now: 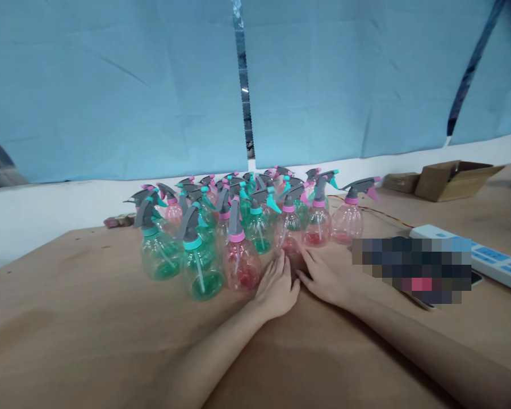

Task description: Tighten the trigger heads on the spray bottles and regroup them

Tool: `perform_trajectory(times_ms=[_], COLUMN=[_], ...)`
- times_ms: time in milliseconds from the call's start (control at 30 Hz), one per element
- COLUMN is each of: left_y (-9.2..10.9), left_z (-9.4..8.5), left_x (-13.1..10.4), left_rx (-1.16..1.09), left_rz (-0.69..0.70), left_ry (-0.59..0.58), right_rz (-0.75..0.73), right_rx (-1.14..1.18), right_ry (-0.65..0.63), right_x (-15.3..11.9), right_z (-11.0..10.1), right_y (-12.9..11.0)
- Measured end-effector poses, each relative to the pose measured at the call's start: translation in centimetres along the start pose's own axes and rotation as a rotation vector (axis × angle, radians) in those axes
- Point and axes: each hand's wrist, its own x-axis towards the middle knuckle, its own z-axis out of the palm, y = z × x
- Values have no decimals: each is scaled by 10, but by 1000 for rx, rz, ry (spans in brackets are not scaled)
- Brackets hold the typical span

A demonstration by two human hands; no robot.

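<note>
My left hand lies on the table with its fingers stretched forward. A clear pink spray bottle with a grey trigger head stands just left of it. My right hand rests close by, thumb and fingers apart. Both sets of fingertips reach the base of another pink spray bottle; whether they touch it I cannot tell. Neither hand grips anything. Around these stand several green and pink spray bottles, upright and close together, among them a green spray bottle at the front and a pink spray bottle at the right end.
On the right of the wooden table lie a white power strip and a blurred-out dark item. An open cardboard box stands behind them, and a thin cable runs toward the bottles. Blue sheeting covers the wall.
</note>
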Motion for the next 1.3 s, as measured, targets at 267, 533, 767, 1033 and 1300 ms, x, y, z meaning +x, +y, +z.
perform_trajectory(times_ms=[267, 533, 767, 1033, 1300], left_y=[-2, -8, -14, -12, -14], left_z=[-7, -23, -30, -31, -28], left_x=[-27, -62, -73, -71, -72], left_rx=[137, 162, 166, 161, 133], left_rz=[55, 135, 169, 167, 180], left_ry=[-78, -209, -262, -240, -178], right_rz=[-97, -158, -194, -184, -200], right_rx=[-142, -214, -279, -223, -164], right_ry=[-94, -196, -389, -399, -443], right_x=[-3, -16, -31, -29, -26], right_z=[-5, -12, -28, -31, -38], right_y=[-5, -21, -37, -38, -36])
